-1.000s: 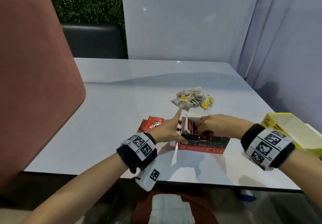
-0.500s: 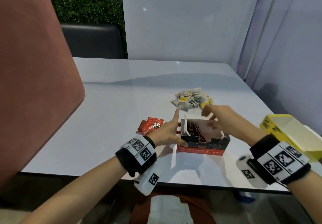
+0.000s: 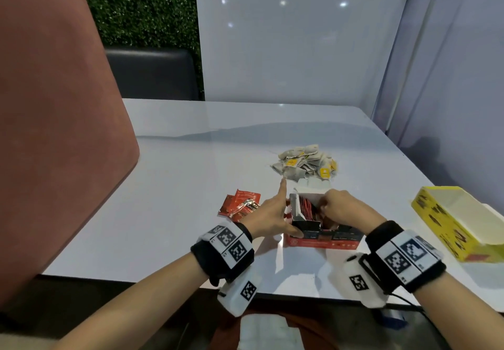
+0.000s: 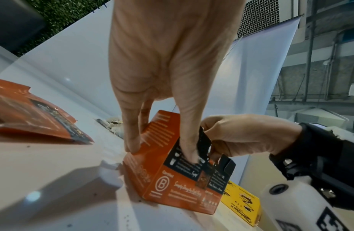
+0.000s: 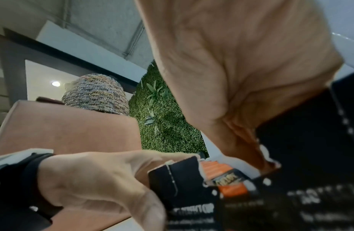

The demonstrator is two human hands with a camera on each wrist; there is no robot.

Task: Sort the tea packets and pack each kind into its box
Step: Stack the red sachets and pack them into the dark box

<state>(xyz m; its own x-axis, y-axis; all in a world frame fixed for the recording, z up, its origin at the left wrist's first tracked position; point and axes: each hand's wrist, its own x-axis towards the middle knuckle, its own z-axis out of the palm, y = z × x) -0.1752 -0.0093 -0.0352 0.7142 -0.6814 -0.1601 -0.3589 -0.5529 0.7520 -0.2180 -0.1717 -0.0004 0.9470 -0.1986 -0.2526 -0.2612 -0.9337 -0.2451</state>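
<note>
A red and black tea box (image 3: 324, 240) stands open near the table's front edge, with red packets (image 3: 306, 208) upright inside it. My left hand (image 3: 275, 213) braces its left end, fingers straight along the side and thumb on the front face (image 4: 172, 179). My right hand (image 3: 331, 208) is curled over the open top and holds the white lid flap (image 3: 311, 193). Two or three loose red packets (image 3: 240, 205) lie left of the box. A pile of white and yellow tea bags (image 3: 305, 163) sits behind it. An open yellow box (image 3: 458, 221) lies at the right.
A pink chair back (image 3: 54, 131) fills the left side, beside the table (image 3: 191, 186). A dark seat (image 3: 152, 74) stands beyond the far edge, and white partition walls close the back and right. The table's front edge runs just under my wrists.
My right hand left the box, reached toward its far side, and has come back over the top with the white lid flap raised. The left hand has stayed on the box.
</note>
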